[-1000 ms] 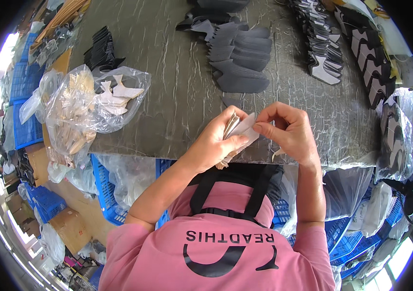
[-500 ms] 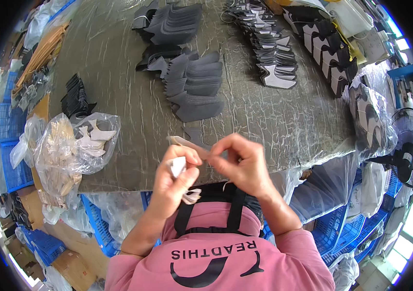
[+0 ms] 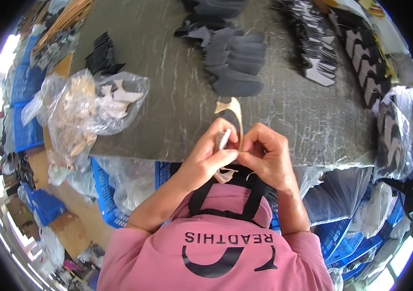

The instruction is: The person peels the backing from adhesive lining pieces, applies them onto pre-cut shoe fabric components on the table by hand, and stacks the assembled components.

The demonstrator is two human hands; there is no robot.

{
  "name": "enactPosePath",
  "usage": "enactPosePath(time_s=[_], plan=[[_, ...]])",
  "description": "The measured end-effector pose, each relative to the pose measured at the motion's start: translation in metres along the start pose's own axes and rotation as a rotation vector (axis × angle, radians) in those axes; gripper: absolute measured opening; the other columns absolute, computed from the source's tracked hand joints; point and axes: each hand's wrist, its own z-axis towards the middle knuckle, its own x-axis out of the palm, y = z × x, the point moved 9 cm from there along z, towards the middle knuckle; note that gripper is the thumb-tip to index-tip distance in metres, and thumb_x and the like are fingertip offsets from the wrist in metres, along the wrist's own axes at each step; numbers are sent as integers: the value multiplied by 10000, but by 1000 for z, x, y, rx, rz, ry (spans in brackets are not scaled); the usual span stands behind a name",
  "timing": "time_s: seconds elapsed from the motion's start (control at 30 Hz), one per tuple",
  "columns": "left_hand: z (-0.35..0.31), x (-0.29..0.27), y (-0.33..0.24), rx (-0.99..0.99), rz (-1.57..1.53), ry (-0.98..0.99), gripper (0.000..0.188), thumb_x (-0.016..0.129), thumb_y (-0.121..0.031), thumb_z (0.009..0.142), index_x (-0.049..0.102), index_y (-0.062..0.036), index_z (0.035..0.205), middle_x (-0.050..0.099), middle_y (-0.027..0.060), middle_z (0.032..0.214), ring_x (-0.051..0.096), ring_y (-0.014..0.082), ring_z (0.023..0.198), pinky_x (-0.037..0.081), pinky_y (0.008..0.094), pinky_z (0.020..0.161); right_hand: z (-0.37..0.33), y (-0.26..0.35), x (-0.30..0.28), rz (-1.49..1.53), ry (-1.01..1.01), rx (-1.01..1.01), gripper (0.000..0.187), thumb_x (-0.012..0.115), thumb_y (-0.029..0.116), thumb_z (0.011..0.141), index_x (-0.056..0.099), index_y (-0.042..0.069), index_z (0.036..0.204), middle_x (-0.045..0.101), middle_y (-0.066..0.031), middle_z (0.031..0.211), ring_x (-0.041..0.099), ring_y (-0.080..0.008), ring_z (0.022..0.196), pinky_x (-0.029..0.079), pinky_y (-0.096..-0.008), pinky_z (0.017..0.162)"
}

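1. Worktable [image 3: 167,121], head view: dark grey-green top with a wrinkled, glossy surface; a blue crate [image 3: 101,186] stands below its near edge.
2. Left side of table: a clear plastic bag [image 3: 138,81] containing pale cut pieces, with a small black pile [image 3: 101,52] just beyond it.
3. Beyond the hands: a fanned charcoal stack [image 3: 238,65]; farther right, a row of black-and-white pieces [image 3: 319,70].
4. Left hand [image 3: 209,155]: fingers closed around a pale bundle [image 3: 224,139] (its count cannot be told).
5. Right hand [image 3: 269,155]: thumb and forefinger pinched together on the lower end of a cream piece [image 3: 236,107].
6. Cream piece: between the hands and the charcoal stack, its curved end pointing away from the person.
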Motion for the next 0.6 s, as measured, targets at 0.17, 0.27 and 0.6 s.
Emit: enactPosePath(time_s=[0.17, 0.27, 0.6], plan=[[1, 1, 13, -66, -121, 65, 192, 575, -45, 893, 469, -84, 1047, 475, -6, 971, 453, 47, 818, 380, 222, 713, 0, -4, 5, -50, 10, -12, 245, 830, 36, 684, 595, 67, 743, 567, 33, 684, 447, -36, 528, 355, -231, 467], [1, -4, 20, -112, -113, 50, 189, 574, -40, 893, 475, -79, 1049, 481, -3, 977, 469, 49, 832, 398, 227, 728, 0, -2, 8, -119, 10, -24, 255, 843, 47, 673, 597, 67, 739, 584, 38, 695, 444, -35, 518, 352, -228, 461], [-6, -10, 25, -161, 9, 31, 367, 467, 39, 861, 458, -40, 1219, 480, 13, 1025, 479, 69, 898, 422, 231, 777, 0, 3, 21, -156, 56, -28, 215, 827, 34, 680, 619, 60, 727, 596, 23, 737, 457, -56, 540, 354, -237, 478]])
